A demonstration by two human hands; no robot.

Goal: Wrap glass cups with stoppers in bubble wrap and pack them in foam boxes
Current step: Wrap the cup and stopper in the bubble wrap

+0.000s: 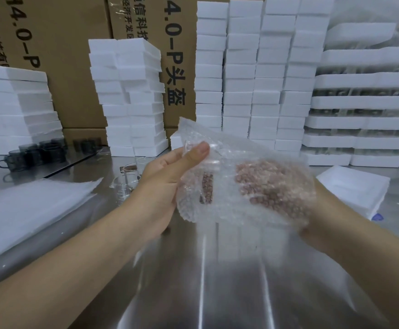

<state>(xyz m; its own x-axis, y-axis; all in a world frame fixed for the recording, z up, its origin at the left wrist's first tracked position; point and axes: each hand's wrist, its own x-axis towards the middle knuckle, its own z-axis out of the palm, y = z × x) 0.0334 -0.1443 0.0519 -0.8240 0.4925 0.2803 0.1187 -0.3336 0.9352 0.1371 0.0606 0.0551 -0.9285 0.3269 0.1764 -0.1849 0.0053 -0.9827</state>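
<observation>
Head view: the left hand (167, 179) is pinching and the right hand (314, 222) cupping a clear bubble-wrap sheet (224, 148), seemingly mid-wrap, while a white foam box (355, 188) is waiting nearby.

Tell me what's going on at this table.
A person is holding a sheet of bubble wrap up over the steel table. The left hand pinches its upper edge with the thumb; the right hand backs it from behind, mostly a blur through the plastic. Clear glass cups wait behind the left hand, and an open foam box sits to the right.
</observation>
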